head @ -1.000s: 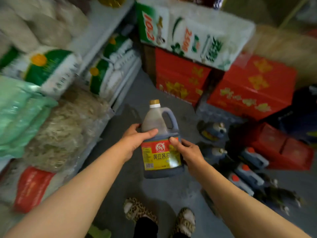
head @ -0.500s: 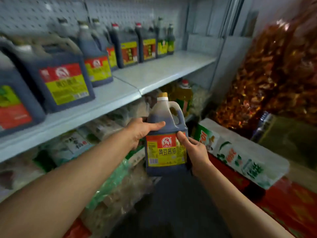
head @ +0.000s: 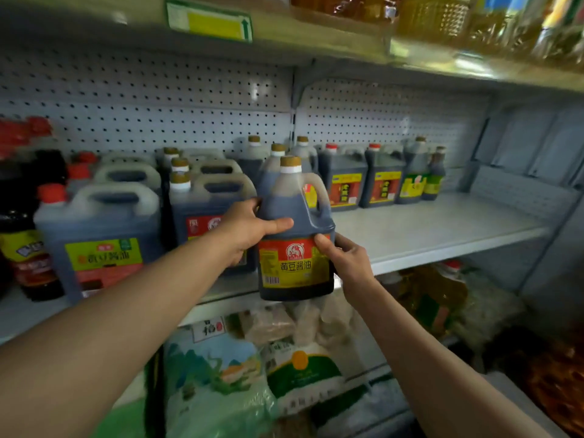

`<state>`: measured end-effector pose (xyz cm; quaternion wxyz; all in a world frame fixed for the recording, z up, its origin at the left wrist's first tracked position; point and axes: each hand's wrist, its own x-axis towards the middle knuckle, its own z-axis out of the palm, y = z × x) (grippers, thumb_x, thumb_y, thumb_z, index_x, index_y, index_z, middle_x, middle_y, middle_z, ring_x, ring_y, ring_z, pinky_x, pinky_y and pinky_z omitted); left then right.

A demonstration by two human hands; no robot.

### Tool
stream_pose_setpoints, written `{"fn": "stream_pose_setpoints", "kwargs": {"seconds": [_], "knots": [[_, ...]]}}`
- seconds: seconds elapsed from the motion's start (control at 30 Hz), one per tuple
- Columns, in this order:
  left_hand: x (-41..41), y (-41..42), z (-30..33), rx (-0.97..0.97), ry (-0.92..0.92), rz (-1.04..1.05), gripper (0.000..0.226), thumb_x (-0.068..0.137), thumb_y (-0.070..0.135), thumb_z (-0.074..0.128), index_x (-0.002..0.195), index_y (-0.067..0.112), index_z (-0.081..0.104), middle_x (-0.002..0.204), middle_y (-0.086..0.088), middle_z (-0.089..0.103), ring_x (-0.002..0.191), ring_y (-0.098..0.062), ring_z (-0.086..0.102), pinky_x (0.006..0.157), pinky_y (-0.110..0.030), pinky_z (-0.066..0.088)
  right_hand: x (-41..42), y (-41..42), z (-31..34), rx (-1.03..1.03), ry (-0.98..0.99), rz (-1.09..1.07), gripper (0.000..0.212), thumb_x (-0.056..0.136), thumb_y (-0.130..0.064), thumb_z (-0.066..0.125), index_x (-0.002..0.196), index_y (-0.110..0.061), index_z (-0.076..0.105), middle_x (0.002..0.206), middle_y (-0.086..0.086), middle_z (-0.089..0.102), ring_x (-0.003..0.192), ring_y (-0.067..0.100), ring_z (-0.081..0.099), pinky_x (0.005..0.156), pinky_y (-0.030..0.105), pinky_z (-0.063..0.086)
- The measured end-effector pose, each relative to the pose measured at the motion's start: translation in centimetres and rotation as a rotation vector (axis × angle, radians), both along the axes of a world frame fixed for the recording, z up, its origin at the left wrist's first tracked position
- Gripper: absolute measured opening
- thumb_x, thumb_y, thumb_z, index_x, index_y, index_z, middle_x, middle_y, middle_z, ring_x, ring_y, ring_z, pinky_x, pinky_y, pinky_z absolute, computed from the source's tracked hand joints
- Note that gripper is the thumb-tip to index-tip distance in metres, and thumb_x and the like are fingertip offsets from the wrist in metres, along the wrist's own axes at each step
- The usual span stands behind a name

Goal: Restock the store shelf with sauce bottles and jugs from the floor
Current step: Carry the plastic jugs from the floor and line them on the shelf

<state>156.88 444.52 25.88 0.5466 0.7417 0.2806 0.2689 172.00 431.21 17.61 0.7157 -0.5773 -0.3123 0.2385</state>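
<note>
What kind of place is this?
Most likely a small grocery store: a metal shelf with a pegboard back carries labelled sauce jugs, a price tag hangs above, and rice bags sit below.

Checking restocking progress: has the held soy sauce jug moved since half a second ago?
Yes. The soy sauce jug rose: earlier its cap sat below the white shelf edge, now above.

left hand (head: 249, 227) and right hand (head: 346, 259) gripping sauce jug (head: 295, 235), shelf (head: 442, 229)

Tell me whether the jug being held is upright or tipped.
Upright. The jug has its gold cap on top and its label reads level, held between the left hand and right hand.
</note>
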Motion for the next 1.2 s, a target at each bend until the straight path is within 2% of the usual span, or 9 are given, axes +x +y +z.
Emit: {"fn": "stream_pose_setpoints", "kwargs": {"seconds": [0.1, 0.17, 0.23, 0.43, 0.63, 0.77, 1.03, 1.13, 1.2], "knots": [[2.7, 1.2, -0.5, 0.082, 0.034, 0.071, 0.072, 0.074, 0.024, 0.087, 0.138, 0.020, 0.052, 0.124, 0.004, 0.064, 0.101, -0.014, 0.063, 0.084, -0.032, 0.054, 4.1, 2.2, -0.3, -0.020, -0.033, 0.108, 0.050, 0.072, -0.037, 0.083, 0.117, -0.014, 0.074, 0.108, 0.012, 0.077, 0.105, 0.029, 0.073, 0.093, 0.045, 0.058], [4.4, 1.8, -0.9, 0.128, 0.083, 0.111, 0.083, 0.073, 0.026, 0.088, 0.145, 0.018, 0.047, 0.135, 0.002, 0.060, 0.113, -0.018, 0.061, 0.094, -0.036, 0.053, 6.1, 3.3, -1.2, -0.038, -0.019, 0.157, 0.038, 0.080, -0.026, 0.079, 0.116, -0.015, 0.073, 0.105, 0.008, 0.078, 0.098, 0.022, 0.074, 0.085, 0.038, 0.060], [5.7, 2.3, -0.9, 0.162, 0.127, 0.137, 0.085, 0.074, 0.030, 0.087, 0.147, 0.020, 0.044, 0.138, 0.001, 0.059, 0.116, -0.018, 0.060, 0.092, -0.035, 0.053, 7.6, 4.1, -1.7, -0.048, 0.012, 0.209, 0.027, 0.085, -0.018, 0.076, 0.112, -0.017, 0.073, 0.099, 0.004, 0.079, 0.089, 0.015, 0.075, 0.074, 0.028, 0.059], [7.8, 2.8, -1.0, 0.168, 0.139, 0.256, 0.083, 0.075, 0.025, 0.086, 0.147, 0.021, 0.045, 0.137, -0.002, 0.061, 0.115, -0.020, 0.061, 0.089, -0.030, 0.050, 10.5, 6.4, -1.5, -0.085, 0.011, 0.333, 0.052, 0.073, -0.027, 0.081, 0.122, -0.014, 0.070, 0.107, 0.008, 0.077, 0.094, 0.019, 0.075, 0.072, 0.027, 0.059], [8.5, 2.8, -1.3, 0.151, 0.147, 0.315, 0.080, 0.078, 0.023, 0.084, 0.146, 0.021, 0.044, 0.136, -0.002, 0.061, 0.115, -0.021, 0.062, 0.094, -0.035, 0.052, 11.5, 7.4, -1.9, -0.078, -0.005, 0.366, 0.033, 0.082, -0.023, 0.079, 0.114, -0.022, 0.071, 0.104, 0.006, 0.078, 0.094, 0.018, 0.075, 0.073, 0.027, 0.059], [8.6, 2.5, -1.6, 0.245, 0.202, 0.366, 0.080, 0.078, 0.029, 0.084, 0.147, 0.023, 0.043, 0.139, -0.003, 0.059, 0.121, -0.023, 0.059, 0.101, -0.042, 0.050, 10.9, 7.4, -2.5, -0.062, -0.018, 0.335, 0.050, 0.072, -0.038, 0.081, 0.119, -0.023, 0.070, 0.112, 0.007, 0.077, 0.104, 0.024, 0.073, 0.083, 0.033, 0.059], [8.6, 1.0, -1.3, 0.379, 0.311, 0.456, 0.073, 0.082, 0.040, 0.078, 0.144, 0.019, 0.046, 0.141, -0.006, 0.057, 0.128, -0.031, 0.054, 0.103, -0.043, 0.047, 10.2, 6.2, -2.3, -0.160, -0.125, 0.216, 0.048, 0.085, -0.043, 0.077, 0.126, -0.021, 0.067, 0.116, -0.001, 0.074, 0.109, 0.021, 0.070, 0.084, 0.035, 0.060], [8.3, 0.5, -1.4, 0.382, 0.314, 0.470, 0.069, 0.085, 0.038, 0.075, 0.144, 0.017, 0.044, 0.142, -0.008, 0.056, 0.128, -0.033, 0.053, 0.102, -0.042, 0.047, 10.2, 4.5, -1.7, -0.253, -0.169, 0.067, 0.084, 0.073, -0.059, 0.078, 0.142, -0.016, 0.057, 0.134, 0.005, 0.064, 0.119, 0.021, 0.063, 0.097, 0.043, 0.056], [7.8, 0.3, -1.8, 0.364, 0.303, 0.481, 0.066, 0.086, 0.038, 0.074, 0.141, 0.016, 0.045, 0.139, -0.009, 0.057, 0.125, -0.034, 0.055, 0.098, -0.043, 0.049, 10.2, 2.5, -1.2, -0.277, -0.208, -0.012, 0.091, 0.070, -0.063, 0.079, 0.145, -0.018, 0.054, 0.138, 0.008, 0.060, 0.121, 0.022, 0.061, 0.102, 0.049, 0.053]]}}
